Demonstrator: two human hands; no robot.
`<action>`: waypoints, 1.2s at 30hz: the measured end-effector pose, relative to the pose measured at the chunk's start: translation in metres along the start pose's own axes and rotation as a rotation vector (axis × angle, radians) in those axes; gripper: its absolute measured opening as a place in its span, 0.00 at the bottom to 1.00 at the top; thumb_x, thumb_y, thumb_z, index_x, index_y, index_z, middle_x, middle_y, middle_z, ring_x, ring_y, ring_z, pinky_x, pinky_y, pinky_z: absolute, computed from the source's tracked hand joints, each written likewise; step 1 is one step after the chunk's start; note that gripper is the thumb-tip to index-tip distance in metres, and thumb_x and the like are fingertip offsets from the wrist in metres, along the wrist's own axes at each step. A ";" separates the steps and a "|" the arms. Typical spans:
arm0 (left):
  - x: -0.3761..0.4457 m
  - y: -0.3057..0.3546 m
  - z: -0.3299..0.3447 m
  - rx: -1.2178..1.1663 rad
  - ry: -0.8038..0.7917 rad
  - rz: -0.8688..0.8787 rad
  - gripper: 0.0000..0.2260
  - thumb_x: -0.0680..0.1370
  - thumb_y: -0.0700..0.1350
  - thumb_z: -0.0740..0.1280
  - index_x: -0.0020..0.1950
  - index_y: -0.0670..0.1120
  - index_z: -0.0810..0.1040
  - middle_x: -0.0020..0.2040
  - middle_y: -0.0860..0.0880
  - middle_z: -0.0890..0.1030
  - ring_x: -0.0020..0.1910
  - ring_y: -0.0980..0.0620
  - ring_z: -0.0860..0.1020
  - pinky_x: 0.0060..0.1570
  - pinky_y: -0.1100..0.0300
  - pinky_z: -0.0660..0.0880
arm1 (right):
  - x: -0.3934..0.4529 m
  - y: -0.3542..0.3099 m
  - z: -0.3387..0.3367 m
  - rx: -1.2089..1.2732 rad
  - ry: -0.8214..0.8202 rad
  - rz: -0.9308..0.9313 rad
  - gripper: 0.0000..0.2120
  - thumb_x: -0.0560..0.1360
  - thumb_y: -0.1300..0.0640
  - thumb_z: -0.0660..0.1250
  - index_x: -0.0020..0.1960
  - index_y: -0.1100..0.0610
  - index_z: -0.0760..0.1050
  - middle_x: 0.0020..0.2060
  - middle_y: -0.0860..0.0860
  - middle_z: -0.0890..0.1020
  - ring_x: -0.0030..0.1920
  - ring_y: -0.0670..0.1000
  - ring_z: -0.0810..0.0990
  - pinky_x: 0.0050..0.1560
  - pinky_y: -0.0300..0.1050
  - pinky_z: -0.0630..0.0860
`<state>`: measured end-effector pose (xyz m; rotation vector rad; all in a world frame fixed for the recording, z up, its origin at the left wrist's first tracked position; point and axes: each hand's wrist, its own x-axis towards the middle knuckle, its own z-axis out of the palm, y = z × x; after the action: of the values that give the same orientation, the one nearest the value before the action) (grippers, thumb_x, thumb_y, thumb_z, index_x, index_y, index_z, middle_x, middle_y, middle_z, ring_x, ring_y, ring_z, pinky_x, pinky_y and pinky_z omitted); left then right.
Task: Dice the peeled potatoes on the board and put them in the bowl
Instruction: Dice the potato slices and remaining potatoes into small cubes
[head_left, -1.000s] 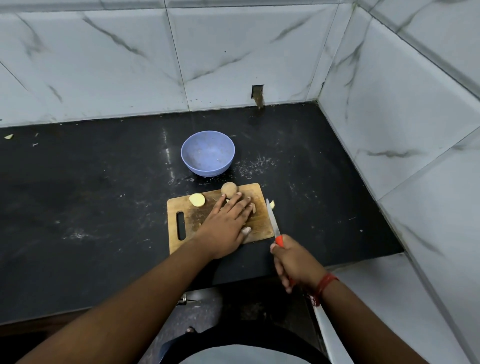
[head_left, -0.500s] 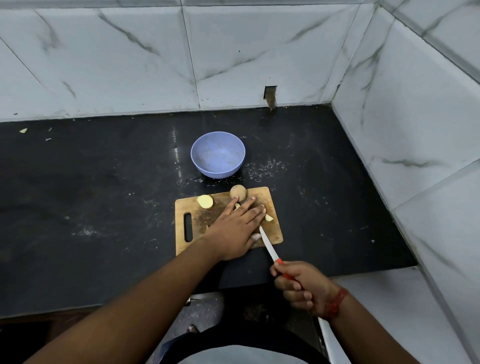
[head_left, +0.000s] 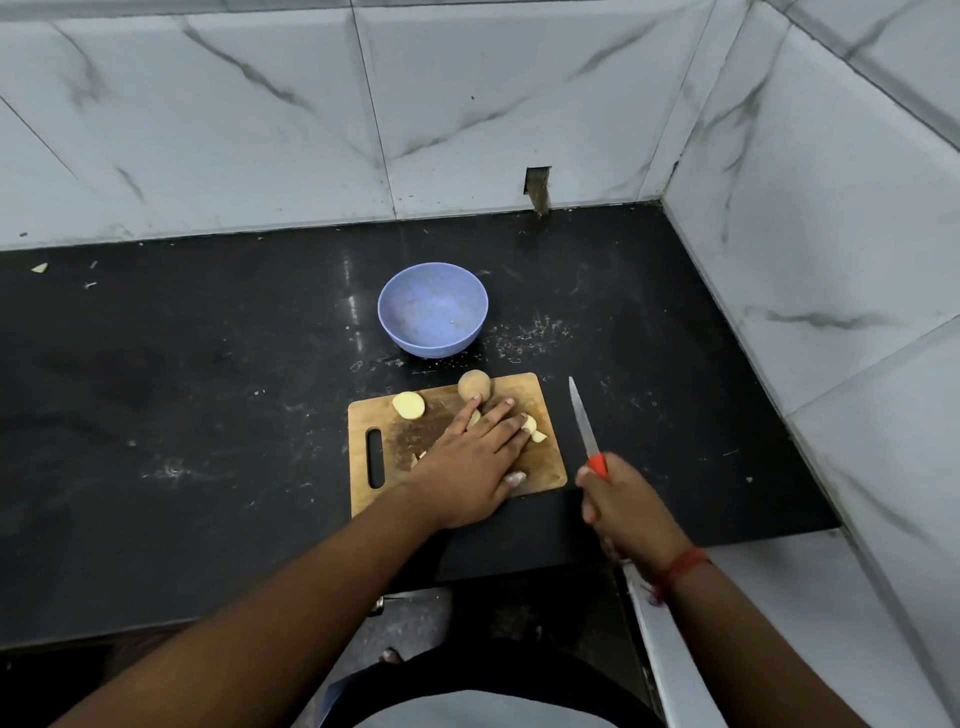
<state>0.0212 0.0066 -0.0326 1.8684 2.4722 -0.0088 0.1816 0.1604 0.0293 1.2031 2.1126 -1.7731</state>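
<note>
Head view | left hand lying flat, fingers straight, over potato pieces on board | right hand gripping knife beside board, above worktop | bowl sitting behind.

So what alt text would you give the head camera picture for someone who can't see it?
A person's left hand presses flat on potato pieces on a wooden cutting board, while the right hand holds a red-handled knife beside the board. An empty blue bowl sits behind on the black counter.

No text, label, brand, number or sign can be read anywhere in this view.
</note>
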 end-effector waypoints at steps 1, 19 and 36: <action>0.000 0.002 0.000 -0.011 0.000 -0.006 0.30 0.84 0.59 0.47 0.80 0.44 0.61 0.81 0.47 0.61 0.82 0.47 0.48 0.79 0.41 0.42 | 0.010 -0.005 0.008 -0.100 0.087 -0.074 0.09 0.82 0.52 0.58 0.47 0.55 0.72 0.33 0.51 0.77 0.27 0.49 0.72 0.28 0.43 0.67; -0.007 0.013 0.006 -0.101 0.032 -0.132 0.31 0.83 0.59 0.47 0.81 0.43 0.60 0.80 0.45 0.62 0.82 0.46 0.48 0.79 0.44 0.42 | 0.071 -0.031 0.031 -0.513 0.232 -0.304 0.06 0.80 0.55 0.62 0.46 0.55 0.74 0.44 0.52 0.80 0.46 0.54 0.79 0.46 0.48 0.75; -0.004 0.009 0.004 -0.040 -0.019 -0.118 0.28 0.84 0.59 0.49 0.81 0.47 0.60 0.80 0.47 0.61 0.82 0.44 0.46 0.78 0.42 0.39 | 0.013 -0.034 0.053 -0.649 -0.024 0.007 0.14 0.81 0.59 0.53 0.66 0.59 0.61 0.42 0.57 0.75 0.36 0.58 0.81 0.23 0.45 0.75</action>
<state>0.0307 0.0052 -0.0366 1.6969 2.5458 0.0193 0.1313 0.1206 0.0327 0.9856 2.3736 -0.9455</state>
